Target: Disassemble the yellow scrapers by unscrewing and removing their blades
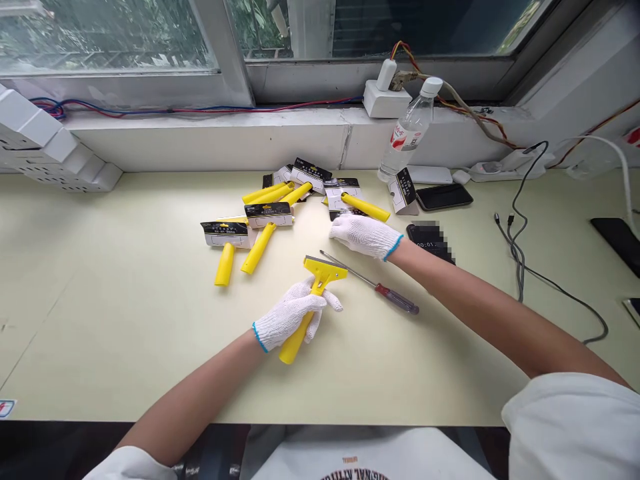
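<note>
The person's left hand, in a white knit glove with a blue cuff, grasps a yellow plastic scraper with a wide flat head; its fingers wrap the handle, and the head tilts up and away from the person, above the cream tabletop. The right hand, gloved alike, is just beside a black-and-white printed card with a yellow tubular handle lying across it — whether its fingers grip anything, one cannot tell. Between the 2 hands lies a screwdriver with a translucent dark handle and red collar, its metal shaft running toward the scraper's head. Farther left sits a loose group of yellow carded scrapers, 2 handles pointing toward the person. A clear plastic bottle with a white cap stands beyond the right hand, near a black phone.
</note>
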Available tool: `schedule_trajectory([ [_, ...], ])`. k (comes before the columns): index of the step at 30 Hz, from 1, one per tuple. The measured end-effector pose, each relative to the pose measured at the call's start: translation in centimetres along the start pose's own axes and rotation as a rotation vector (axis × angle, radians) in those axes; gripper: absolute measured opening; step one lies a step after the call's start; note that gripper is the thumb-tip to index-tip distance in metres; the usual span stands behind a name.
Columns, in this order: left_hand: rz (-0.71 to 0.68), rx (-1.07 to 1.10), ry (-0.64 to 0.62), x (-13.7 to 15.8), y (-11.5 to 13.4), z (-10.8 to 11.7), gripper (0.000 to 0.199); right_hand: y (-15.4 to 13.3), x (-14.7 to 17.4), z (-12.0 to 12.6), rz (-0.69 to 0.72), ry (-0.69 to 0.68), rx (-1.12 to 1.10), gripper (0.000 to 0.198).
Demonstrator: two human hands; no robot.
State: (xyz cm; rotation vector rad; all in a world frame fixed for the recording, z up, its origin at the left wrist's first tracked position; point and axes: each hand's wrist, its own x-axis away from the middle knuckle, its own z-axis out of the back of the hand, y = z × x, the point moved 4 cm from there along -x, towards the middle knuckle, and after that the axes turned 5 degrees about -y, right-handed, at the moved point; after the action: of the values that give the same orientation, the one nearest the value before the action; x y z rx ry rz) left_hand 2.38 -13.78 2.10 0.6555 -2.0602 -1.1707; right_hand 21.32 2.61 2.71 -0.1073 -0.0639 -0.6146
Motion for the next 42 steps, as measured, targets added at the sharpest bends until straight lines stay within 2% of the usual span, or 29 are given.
schedule_trajectory([
  [6,0.0,0.001,-0.003,0.0,0.0,0.0,0.064,1.3,4.8,-0.3,-0.005,0.051,-0.114,0.036],
  [12,0.009,-0.014,0.01,0.0,0.1,-0.1,0.065,4.0,6.0,0.7,-0.143,0.204,-0.285,0.039],
  [15,0.008,-0.012,0.006,0.0,0.0,0.0,0.064,4.1,5.2,0.8,-0.098,0.095,-0.322,0.037],
  [18,0.006,-0.013,-0.007,-0.1,-0.3,0.3,0.066,3.3,4.7,0.8,-0.026,-0.034,-0.323,0.045],
  [21,0.005,-0.019,-0.025,-0.2,-0.6,0.6,0.069,2.7,5.3,0.9,-0.009,-0.072,-0.336,0.047],
  [29,-0.003,-0.017,-0.016,-0.3,-0.4,0.3,0.069,2.0,7.3,-0.2,0.008,-0.024,-0.302,0.014],
  [36,0.01,-0.002,0.023,-0.3,-0.2,0.0,0.066,2.1,7.6,-1.2,-0.042,-0.012,-0.244,0.023],
  [42,0.01,-0.001,0.034,-0.2,0.1,-0.2,0.065,3.0,8.7,-1.1,-0.151,0.039,-0.197,0.025],
])
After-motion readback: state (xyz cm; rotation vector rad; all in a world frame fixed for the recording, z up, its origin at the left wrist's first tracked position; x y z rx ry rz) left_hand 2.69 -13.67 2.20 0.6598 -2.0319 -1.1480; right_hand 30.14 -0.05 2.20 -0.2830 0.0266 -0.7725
